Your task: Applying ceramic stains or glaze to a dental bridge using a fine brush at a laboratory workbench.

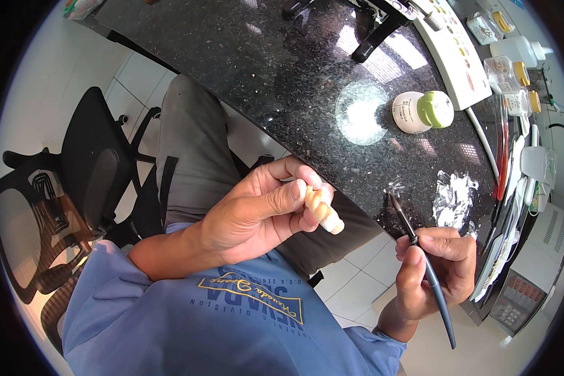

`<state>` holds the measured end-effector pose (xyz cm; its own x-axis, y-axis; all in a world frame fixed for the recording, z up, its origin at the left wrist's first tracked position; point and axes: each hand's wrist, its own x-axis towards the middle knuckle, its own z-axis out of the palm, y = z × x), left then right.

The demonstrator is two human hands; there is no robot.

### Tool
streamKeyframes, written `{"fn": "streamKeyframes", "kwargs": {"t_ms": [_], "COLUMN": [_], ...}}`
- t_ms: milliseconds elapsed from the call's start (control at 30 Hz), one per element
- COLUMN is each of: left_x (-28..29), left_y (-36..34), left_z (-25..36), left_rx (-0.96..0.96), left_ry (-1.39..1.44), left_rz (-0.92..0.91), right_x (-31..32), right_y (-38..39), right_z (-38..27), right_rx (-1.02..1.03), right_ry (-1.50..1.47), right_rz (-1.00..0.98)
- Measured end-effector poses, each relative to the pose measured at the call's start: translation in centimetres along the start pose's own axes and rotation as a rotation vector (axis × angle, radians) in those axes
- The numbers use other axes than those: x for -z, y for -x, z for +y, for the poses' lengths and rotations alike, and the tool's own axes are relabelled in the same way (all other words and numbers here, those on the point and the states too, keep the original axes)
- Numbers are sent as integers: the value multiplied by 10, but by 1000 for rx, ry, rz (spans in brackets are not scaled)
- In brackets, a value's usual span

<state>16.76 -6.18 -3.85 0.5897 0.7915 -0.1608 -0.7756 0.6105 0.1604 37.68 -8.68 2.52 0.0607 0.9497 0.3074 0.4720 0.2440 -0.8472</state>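
Between the thumb and fingers of my left hand [257,210] is a short row of yellowish false teeth, a dental bridge [320,208], with a whiter patch near its lower end. I hold it over my lap, just off the counter's edge. My right hand [442,269] grips a dark-handled fine brush [430,273] like a pen. The brush's tip points up and left, at or just above the black speckled counter [282,94], beside a small white smear. A larger patch of white paste [454,199] is spread on the counter right of the tip.
A white jar with a green lid [433,109] stands on the counter by a bright light spot. Behind are a black stand [382,37] and a white panel [454,56]. Yellow-lidded jars [506,74] line the right. A black office chair [94,163] is at left.
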Motion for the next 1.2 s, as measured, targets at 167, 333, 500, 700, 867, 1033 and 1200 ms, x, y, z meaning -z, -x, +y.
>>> {"fn": "streamKeyframes", "kwargs": {"t_ms": [167,333,500,700,867,1033,1200], "left_x": [0,0,2,2,0,1,2], "left_y": [0,1,1,1,1,2,2], "left_z": [0,2,2,2,0,1,2], "left_rx": [-6,32,37,49,37,41,44], "left_ry": [-27,-97,-99,-71,-22,-9,-8], "left_rz": [13,19,17,22,42,34,28], "right_x": [1,0,0,-11,-15,-15,-14], "right_y": [-3,-3,-8,-3,-2,-3,-2], "right_z": [0,-1,1,3,6,5,3], "right_rx": [32,78,239,301,331,330,309], "right_ry": [61,-176,-325,-346,-355,-329,-308], "right_rz": [-64,-56,-151,-174,-138,-148,-158]}}
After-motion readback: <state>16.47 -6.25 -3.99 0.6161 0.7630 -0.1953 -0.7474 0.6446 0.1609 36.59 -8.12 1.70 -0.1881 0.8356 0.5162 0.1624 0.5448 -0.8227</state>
